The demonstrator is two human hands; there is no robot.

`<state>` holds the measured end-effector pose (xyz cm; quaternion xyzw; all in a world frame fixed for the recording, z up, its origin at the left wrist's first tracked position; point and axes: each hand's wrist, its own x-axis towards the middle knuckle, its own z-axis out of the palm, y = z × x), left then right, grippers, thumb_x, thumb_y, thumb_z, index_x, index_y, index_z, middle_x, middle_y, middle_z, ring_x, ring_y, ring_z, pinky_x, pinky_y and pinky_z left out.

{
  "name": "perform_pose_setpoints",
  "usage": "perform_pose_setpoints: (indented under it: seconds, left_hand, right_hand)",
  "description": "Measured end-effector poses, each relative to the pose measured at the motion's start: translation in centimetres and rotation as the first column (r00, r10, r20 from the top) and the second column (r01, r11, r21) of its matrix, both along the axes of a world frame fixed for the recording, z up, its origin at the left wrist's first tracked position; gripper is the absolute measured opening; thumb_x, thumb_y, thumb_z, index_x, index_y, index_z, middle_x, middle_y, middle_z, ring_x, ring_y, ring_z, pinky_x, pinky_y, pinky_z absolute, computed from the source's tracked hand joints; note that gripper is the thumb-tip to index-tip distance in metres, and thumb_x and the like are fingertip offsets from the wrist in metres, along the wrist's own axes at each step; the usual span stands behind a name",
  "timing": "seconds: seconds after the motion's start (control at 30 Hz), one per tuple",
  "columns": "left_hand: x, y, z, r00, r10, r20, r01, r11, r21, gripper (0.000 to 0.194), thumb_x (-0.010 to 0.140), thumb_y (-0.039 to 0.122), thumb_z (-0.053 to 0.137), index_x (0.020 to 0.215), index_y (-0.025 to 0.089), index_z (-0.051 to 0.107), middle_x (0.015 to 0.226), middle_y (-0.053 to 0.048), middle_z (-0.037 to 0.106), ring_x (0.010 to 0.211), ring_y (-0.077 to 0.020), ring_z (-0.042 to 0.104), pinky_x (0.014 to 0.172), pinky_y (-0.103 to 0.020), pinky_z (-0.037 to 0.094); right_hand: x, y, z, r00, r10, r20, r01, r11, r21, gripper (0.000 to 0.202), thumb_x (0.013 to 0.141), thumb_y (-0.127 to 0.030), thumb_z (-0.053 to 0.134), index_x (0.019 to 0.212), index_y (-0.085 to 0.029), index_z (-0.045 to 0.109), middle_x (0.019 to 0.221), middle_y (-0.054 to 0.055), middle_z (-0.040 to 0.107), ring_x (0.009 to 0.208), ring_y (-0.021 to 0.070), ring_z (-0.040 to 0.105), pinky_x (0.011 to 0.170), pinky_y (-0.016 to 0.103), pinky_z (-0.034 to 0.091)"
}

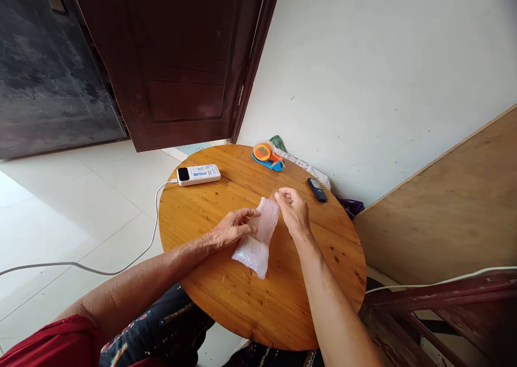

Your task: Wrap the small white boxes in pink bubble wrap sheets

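Translucent bubble-wrap packet (255, 251), whitish and oblong, lies aslant near the middle of a round, orange-brown wooden table (189, 210). Left hand (235, 228): palm down, thumb and fingers parted, tips resting on the packet's left side; left forearm (157, 275) crosses the table's left near edge. Right hand (294, 210): raised at the packet's far right corner, fingers curled, thumb and forefinger close together; cannot tell whether they grip anything. Right forearm (327, 297) reaches over the right near edge. Orange-and-blue plastic tape dispenser (271, 160) stands by the far edge.
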<state>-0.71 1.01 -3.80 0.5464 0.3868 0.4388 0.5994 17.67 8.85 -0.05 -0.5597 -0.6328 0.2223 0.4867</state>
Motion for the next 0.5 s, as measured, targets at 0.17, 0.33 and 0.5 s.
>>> perform_pose_setpoints:
  seconds: [0.17, 0.33, 0.5]
  left_hand:
    - [-0.1, 0.3, 0.0, 0.999, 0.028, -0.047, -0.027, 1.000, 0.009, 0.062, 0.070, 0.028, 0.063, 0.131, 0.017, 0.055, 0.086, -0.002, 0.061, 0.074, -0.0159, 0.056, 0.070, -0.029, 0.044]
    - [-0.3, 0.1, 0.4, 0.995, 0.040, 0.092, -0.042, 0.999, 0.021, 0.056, 0.067, 0.026, 0.063, 0.122, 0.016, 0.063, 0.112, -0.007, 0.064, 0.097, -0.0224, 0.059, 0.088, -0.035, 0.046]
    - [-0.2, 0.1, 0.9, 0.970, 0.058, 0.238, -0.046, 0.997, -0.057, 0.046, 0.066, 0.023, 0.062, 0.111, 0.014, 0.069, 0.109, -0.008, 0.070, 0.105, -0.0252, 0.060, 0.097, -0.038, 0.044]
  right_hand:
    - [-0.1, -5.0, 1.1, 0.997, -0.077, 0.022, 0.073, 0.987, 0.144, 0.026, 0.084, -0.047, 0.058, 0.088, -0.021, 0.059, 0.074, 0.002, 0.063, 0.064, 0.0172, 0.057, 0.063, 0.030, 0.046]
    - [-1.3, -6.9, -0.3, 0.980, 0.036, 0.198, -0.033, 0.999, -0.017, 0.039, 0.073, -0.056, 0.069, 0.091, -0.022, 0.059, 0.074, 0.000, 0.063, 0.059, 0.0164, 0.056, 0.058, 0.030, 0.045]
    - [-0.8, -5.8, -2.4, 0.988, 0.137, 0.077, -0.131, 0.988, -0.080, 0.036, 0.078, -0.057, 0.061, 0.084, -0.022, 0.060, 0.071, 0.000, 0.062, 0.060, 0.0166, 0.054, 0.058, 0.028, 0.043]
